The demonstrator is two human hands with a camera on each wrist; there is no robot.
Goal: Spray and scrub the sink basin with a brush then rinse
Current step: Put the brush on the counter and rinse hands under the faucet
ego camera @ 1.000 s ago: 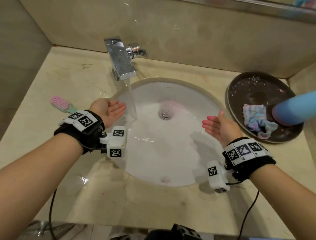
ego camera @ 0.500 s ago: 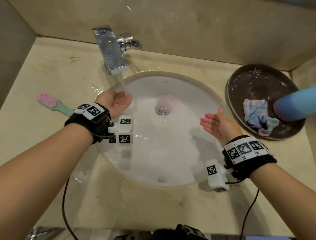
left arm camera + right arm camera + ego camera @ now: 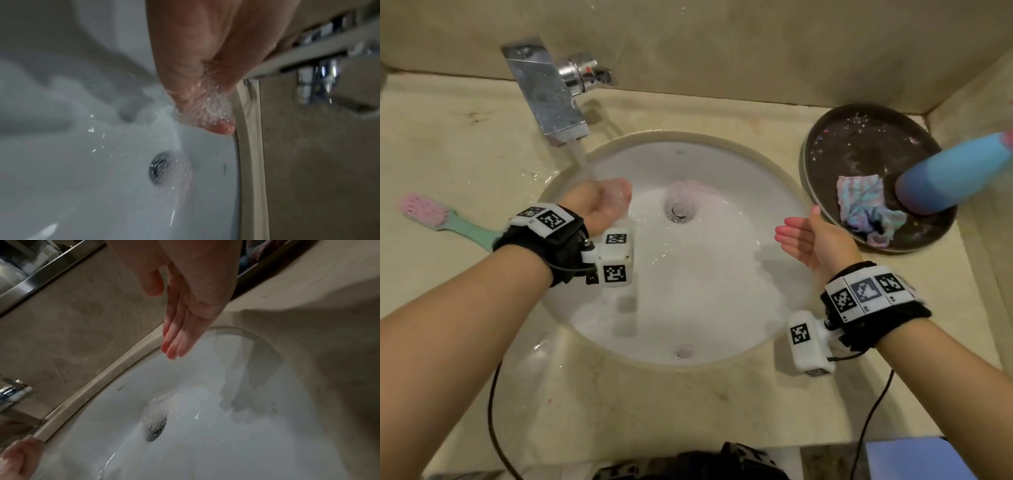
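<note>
Left hand (image 3: 599, 205) now sits cupped under the chrome faucet's (image 3: 551, 92) stream, holding nothing, having shifted in from beside it. Right hand (image 3: 815, 240) stays flat-fingered, empty, over the white oval sink basin (image 3: 705, 308). Judged: rinse step; pink-bristled green brush (image 3: 445, 219) lies set aside.

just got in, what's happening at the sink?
Rinse stage, by the look of it. The faucet is running and the left hand is cupped under the stream, spilling water into the sink basin. The right hand hovers open over the basin's right side, holding nothing. The brush lies on the counter to the left, untouched.
</note>
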